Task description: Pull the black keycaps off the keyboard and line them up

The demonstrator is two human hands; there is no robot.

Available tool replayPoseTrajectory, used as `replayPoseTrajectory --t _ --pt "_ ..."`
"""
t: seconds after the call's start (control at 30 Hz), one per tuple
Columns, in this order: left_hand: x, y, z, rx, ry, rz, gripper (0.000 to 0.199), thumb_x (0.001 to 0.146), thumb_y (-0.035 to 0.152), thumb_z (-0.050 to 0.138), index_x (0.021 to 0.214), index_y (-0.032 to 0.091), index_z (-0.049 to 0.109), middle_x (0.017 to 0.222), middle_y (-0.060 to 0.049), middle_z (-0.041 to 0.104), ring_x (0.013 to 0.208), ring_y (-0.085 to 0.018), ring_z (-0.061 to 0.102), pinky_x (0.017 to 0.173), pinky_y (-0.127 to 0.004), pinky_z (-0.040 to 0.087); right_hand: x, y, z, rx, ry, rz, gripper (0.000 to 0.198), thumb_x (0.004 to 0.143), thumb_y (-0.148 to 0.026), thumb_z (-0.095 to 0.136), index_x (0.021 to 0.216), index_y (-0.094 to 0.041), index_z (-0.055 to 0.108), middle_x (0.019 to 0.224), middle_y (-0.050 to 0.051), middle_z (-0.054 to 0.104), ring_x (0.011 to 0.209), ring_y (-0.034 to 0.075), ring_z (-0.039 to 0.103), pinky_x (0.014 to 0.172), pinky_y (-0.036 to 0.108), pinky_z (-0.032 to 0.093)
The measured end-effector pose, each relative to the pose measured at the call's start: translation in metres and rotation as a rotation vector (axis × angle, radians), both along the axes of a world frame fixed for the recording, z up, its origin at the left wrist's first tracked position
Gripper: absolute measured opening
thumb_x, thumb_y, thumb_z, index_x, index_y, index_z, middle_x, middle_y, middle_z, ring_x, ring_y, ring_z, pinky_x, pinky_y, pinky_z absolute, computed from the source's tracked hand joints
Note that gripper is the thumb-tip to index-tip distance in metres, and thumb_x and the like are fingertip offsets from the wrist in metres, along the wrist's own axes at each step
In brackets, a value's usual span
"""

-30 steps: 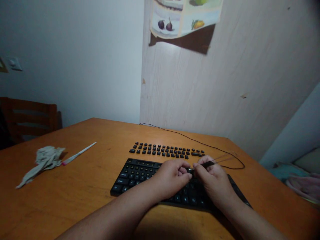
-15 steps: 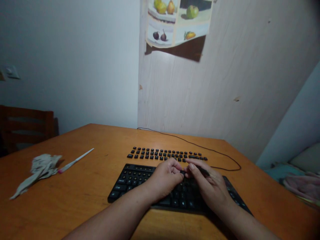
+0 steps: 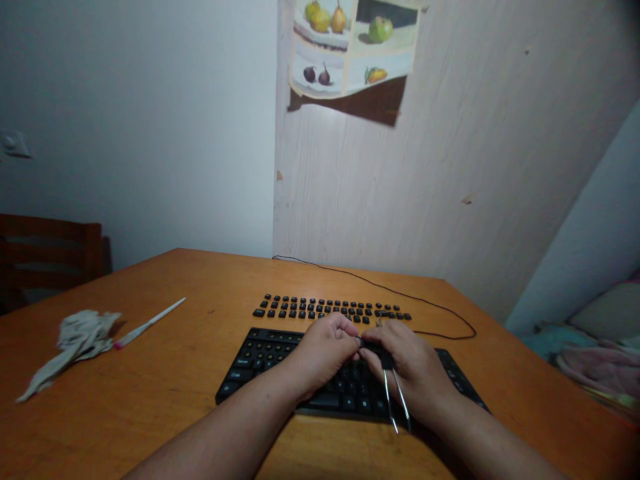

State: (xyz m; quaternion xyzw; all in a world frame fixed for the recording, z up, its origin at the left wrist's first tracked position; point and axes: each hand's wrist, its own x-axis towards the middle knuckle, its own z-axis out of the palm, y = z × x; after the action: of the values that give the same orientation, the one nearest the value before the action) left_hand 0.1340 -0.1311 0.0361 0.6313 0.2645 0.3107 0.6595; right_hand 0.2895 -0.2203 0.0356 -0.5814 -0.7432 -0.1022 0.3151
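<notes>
My left hand point(image 3: 327, 350) is closed over the middle of the black keyboard point(image 3: 325, 402), its thumb and forefinger pinched at a small black keycap point(image 3: 359, 342). Right beside it, the fingertips of my right hand point(image 3: 403, 357) meet the same keycap. A wire keycap puller point(image 3: 395, 390) is held in my right hand, its dark handle partly covered by the fingers and its two metal wires pointing back toward me. Bare switches show in the keyboard's upper rows, while the lower rows carry keys. My hands hide much of the keyboard's centre.
Beyond the keyboard, several loose keycaps point(image 3: 310, 307) lie in rows. A black cable point(image 3: 430, 301) curves along the right. At left lie a crumpled cloth point(image 3: 85, 333) and a thin white brush-like stick point(image 3: 153, 322). A wooden chair point(image 3: 50, 250) stands past the table's left edge.
My right hand has turned, so the puller's wires now show, pointing toward me. Its fingertips have closed in on the keycap at my left fingers. The view has shifted slightly.
</notes>
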Motion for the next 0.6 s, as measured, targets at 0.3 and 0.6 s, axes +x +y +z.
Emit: replayPoseTrajectory --t 0.3,0.6 --pt "-0.009 0.017 -0.003 0.533 0.256 0.168 0.016 0.083 0.026 0.053 0.097 0.018 0.058 0.072 0.001 0.06 0.064 -0.013 0.054 0.059 -0.023 0.036 0.033 0.011 0.001 0.016 0.048 -0.122 0.018 0.087 -0.032 0.058 0.101 -0.023 0.066 0.093 0.005 0.065 0.087 0.02 0.061 0.076 0.033 0.048" --pt "-0.022 0.027 0.001 0.936 0.605 0.324 0.015 0.085 0.025 0.049 0.09 0.023 0.063 0.086 -0.002 0.068 0.079 -0.019 0.06 0.063 -0.028 0.034 0.082 0.039 0.005 -0.28 0.025 -0.273 0.02 0.082 -0.031 0.062 0.095 -0.021 0.073 0.087 0.008 0.067 0.077 0.022 0.061 0.068 0.031 0.045"
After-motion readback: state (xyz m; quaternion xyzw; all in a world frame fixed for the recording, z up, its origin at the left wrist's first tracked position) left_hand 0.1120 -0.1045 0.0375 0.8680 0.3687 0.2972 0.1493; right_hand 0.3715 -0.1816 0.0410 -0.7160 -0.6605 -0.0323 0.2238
